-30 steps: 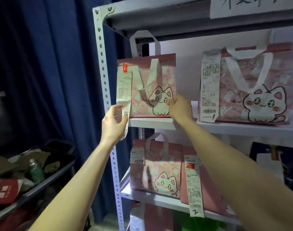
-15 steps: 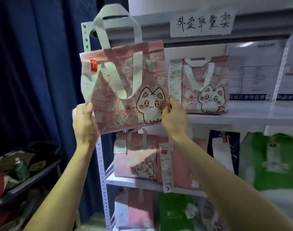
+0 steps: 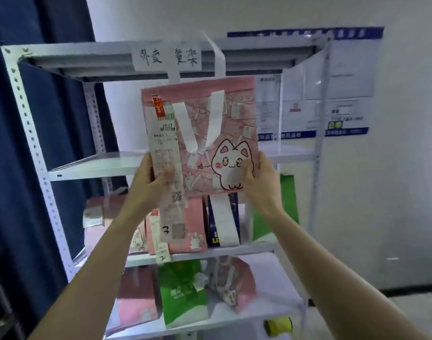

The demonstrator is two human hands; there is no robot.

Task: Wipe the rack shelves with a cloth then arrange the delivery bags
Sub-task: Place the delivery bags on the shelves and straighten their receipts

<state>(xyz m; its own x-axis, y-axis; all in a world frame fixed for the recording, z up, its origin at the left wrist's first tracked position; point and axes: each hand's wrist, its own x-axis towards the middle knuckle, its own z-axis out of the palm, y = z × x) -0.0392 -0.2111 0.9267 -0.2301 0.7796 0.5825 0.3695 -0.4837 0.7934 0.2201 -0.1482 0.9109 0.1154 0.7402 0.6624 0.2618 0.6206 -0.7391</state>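
A pink delivery bag [image 3: 224, 119] with a white cat print, white handles and a long receipt hangs in the air in front of the grey metal rack [image 3: 62, 58]. My left hand [image 3: 152, 179] grips its lower left corner over the receipt. My right hand [image 3: 263, 176] grips its lower right corner. The bag sits level with the rack's upper shelf [image 3: 87, 165], whose visible left part is bare. The bag hides the middle of that shelf.
The shelf below holds pink bags [image 3: 190, 229], a dark blue bag [image 3: 213, 227] and a green bag [image 3: 287, 192]. Lower down stand more pink bags and a green bag [image 3: 183, 298]. A dark blue curtain [image 3: 38, 143] hangs left; a white wall with notices [image 3: 332, 94] is behind.
The bag came off the upper shelf's left end and now sits further right, in front of the rack's middle, held by both hands. The second cat bag seen earlier is out of sight.
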